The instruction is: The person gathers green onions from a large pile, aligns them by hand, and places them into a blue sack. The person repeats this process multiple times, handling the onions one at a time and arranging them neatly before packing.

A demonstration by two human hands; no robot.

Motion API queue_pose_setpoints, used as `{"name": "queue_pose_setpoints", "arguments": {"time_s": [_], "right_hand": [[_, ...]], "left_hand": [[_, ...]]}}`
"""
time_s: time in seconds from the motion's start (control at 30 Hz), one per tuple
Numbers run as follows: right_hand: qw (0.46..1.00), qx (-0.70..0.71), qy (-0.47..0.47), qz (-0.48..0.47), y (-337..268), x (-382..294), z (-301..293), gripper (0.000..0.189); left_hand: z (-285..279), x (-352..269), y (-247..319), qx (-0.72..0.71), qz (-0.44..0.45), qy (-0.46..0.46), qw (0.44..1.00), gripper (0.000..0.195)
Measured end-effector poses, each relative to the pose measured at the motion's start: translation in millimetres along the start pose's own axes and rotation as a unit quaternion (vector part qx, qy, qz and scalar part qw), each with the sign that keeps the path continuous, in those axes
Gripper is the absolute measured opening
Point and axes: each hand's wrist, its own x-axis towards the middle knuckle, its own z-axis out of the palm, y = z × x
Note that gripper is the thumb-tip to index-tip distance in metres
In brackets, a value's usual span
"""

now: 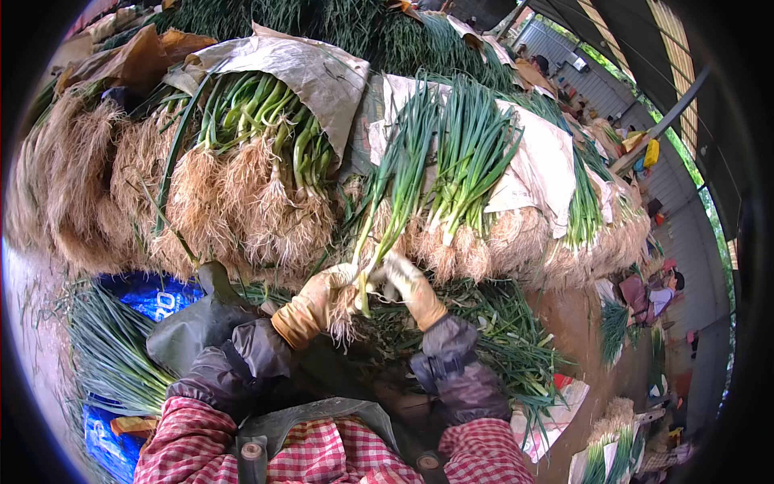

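My left hand (315, 300), in a pale yellowish work glove, grips a few spring onions (396, 209) near their white bases. Their green leaves point away from me, and the stringy roots (343, 311) hang below the glove. A yellowish outer leaf (363, 293) dangles beside the stalks. My right hand (414, 289), gloved as well, is blurred at the bases of the same stalks; what its fingertips hold is unclear. Just beyond, a loose bunch of spring onions (468, 163) lies with its roots towards me.
Rooted spring onion bundles (254, 181) form a long bank ahead, partly under a pale sheet (296, 66). Leaf trimmings (502, 345) cover the ground at right. Leafy spring onions (115, 345) lie on a blue plastic sheet (160, 296) at left. Another person (659, 296) sits far right.
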Motion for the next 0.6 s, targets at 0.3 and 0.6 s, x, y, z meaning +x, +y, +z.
{"name": "queue_pose_setpoints", "arguments": {"time_s": [0.3,0.6], "right_hand": [[0.955,-0.259,0.127,-0.067,7.6,-3.5,80.1,0.017],[0.984,0.071,0.124,0.109,-7.2,4.3,52.9,0.027]], "left_hand": [[-24.4,17.5,-20.3,0.247,0.083,0.251,0.932,0.010],[-11.0,8.7,-11.6,0.054,-0.046,0.059,0.996,0.019]]}}
